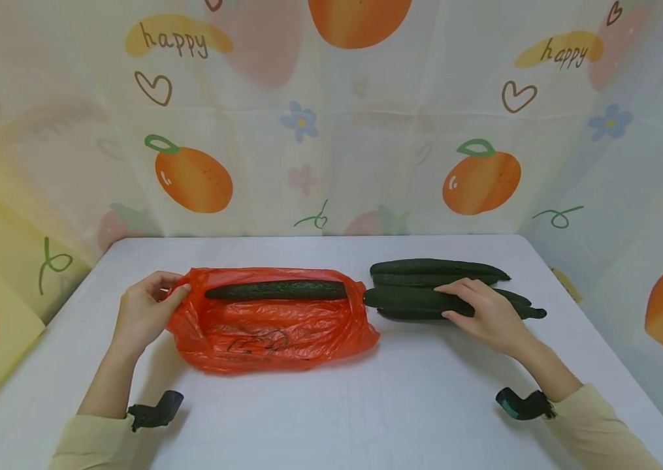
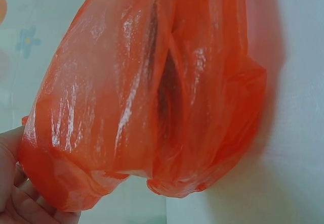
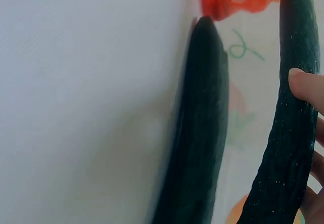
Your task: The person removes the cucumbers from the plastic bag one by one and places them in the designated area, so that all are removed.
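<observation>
A red plastic bag (image 1: pixel 237 323) lies with its opening facing up, and one dark green cucumber (image 1: pixel 275 290) shows in it. My left hand (image 1: pixel 145 312) pinches the bag's left edge; in the left wrist view the fingers (image 2: pixel 30 204) hold the red film at lower left. On the right my right hand (image 1: pixel 486 313) grips a cucumber (image 1: pixel 404 299), thumb on one side and fingers on the other. This cucumber (image 3: pixel 286 148) is raised above another cucumber (image 3: pixel 197 133) in the right wrist view. Its left end is close to the bag's right edge.
Several more cucumbers (image 1: pixel 439 266) lie side by side behind and under the held one. All rest on a white table (image 1: pixel 331 418). A patterned curtain (image 1: pixel 331 170) stands behind the table's far edge. Black wrist straps (image 1: pixel 155 410) sit on both arms.
</observation>
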`<control>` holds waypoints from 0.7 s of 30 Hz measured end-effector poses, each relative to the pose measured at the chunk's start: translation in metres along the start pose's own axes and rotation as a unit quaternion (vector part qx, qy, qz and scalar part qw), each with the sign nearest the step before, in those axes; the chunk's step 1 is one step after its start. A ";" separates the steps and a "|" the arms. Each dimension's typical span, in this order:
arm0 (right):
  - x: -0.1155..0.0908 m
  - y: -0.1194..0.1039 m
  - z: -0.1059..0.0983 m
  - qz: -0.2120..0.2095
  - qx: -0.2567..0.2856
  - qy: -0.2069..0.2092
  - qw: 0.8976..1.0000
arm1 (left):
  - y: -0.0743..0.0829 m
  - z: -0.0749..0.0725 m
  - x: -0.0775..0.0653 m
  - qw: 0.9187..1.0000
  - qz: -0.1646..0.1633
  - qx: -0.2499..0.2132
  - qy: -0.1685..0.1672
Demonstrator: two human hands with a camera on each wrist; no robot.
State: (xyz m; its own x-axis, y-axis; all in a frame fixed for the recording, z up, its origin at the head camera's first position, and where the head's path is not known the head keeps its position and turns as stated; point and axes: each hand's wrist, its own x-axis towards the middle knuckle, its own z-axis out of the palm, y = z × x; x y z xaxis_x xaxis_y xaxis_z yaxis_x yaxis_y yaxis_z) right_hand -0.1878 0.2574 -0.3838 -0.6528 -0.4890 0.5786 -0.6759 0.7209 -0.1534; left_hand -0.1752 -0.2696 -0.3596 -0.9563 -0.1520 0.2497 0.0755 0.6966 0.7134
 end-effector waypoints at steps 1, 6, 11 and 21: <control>-0.002 0.002 0.000 0.005 -0.001 -0.003 1.000 | 0.000 0.000 0.000 1.000 0.000 0.000 0.000; -0.012 0.011 0.000 0.012 -0.008 -0.020 1.000 | 0.000 0.000 0.000 1.000 -0.002 -0.002 0.001; -0.022 0.018 0.001 0.015 -0.010 -0.037 0.999 | -0.001 0.000 0.000 1.000 -0.001 -0.003 0.001; -0.032 0.024 0.004 0.030 -0.021 -0.073 0.997 | -0.002 0.000 0.001 1.000 0.014 -0.001 0.013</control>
State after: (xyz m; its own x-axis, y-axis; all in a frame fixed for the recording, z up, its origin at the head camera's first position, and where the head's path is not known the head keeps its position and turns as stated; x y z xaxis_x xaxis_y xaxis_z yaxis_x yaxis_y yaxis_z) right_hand -0.1843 0.2883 -0.4092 -0.7363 -0.5093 0.4456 -0.6216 0.7692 -0.1481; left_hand -0.1767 -0.2714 -0.3608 -0.9459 -0.1511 0.2872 0.1031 0.6992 0.7075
